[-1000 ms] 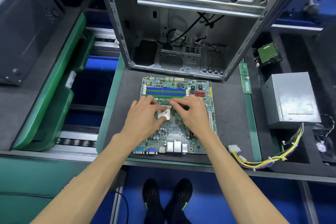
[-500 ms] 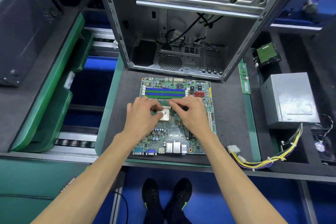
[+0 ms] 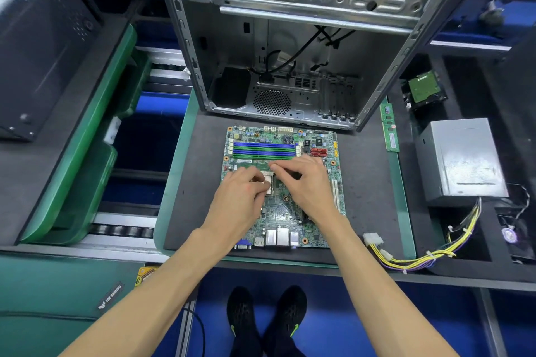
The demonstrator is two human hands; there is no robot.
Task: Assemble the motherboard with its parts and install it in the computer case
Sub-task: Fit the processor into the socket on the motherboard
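Silver CPU [image 3: 267,182] at centre of motherboard [image 3: 314,226], between both hands. Left hand [image 3: 240,197] curled, thumb and fingertips pinching CPU's near-left edge. Right hand [image 3: 304,180] curled too, fingertips down just beyond CPU at its far edge; whether gripping anything, cannot tell. Blue and green RAM slots [image 3: 264,149] just past the fingertips. Motherboard flat on dark mat [image 3: 197,182], directly under both hands. Beyond the hands, open metal computer case [image 3: 290,38], black cables loose inside. Right of right hand: green RAM stick [image 3: 390,130] along mat edge, then grey power supply [image 3: 461,159] with yellow wire bundle [image 3: 420,258] trailing nearer. Left of left hand: green trays [image 3: 81,153].
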